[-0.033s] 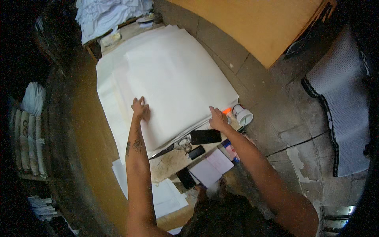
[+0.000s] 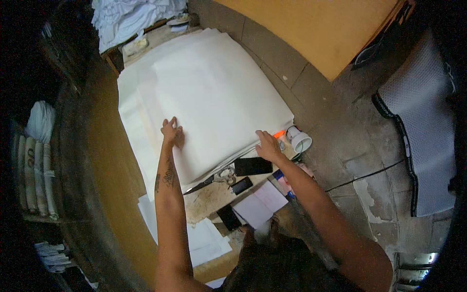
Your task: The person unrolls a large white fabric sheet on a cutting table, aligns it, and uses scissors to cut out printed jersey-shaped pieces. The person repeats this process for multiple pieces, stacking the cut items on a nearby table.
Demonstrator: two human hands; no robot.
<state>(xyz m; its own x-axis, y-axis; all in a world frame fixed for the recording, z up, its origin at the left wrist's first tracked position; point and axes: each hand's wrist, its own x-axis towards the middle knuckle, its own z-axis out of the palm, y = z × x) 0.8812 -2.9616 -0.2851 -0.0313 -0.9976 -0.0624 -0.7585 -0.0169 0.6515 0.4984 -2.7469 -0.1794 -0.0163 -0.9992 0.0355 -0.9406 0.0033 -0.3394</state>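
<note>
A wide stack of large white sheets (image 2: 219, 92), paper or thin card by its look, covers most of the low table. My left hand (image 2: 171, 132) rests on top toward its left side, fingers apart and nothing visible in them. At the near right edge of the stack is my right hand (image 2: 267, 146), its fingers stretched onto the border of the sheets. Just below the near edge lie scissors with metal handles (image 2: 224, 175), their dark blades against the paper, and a black phone (image 2: 253, 166).
A smaller black device (image 2: 241, 185), an open notebook (image 2: 262, 204) and a white cup (image 2: 300, 141) sit along the near side. Loose white sheets (image 2: 206, 246) lie lower left. Piled white cloth (image 2: 136, 19) is at the back; a yellowish board (image 2: 316, 29) stands far right.
</note>
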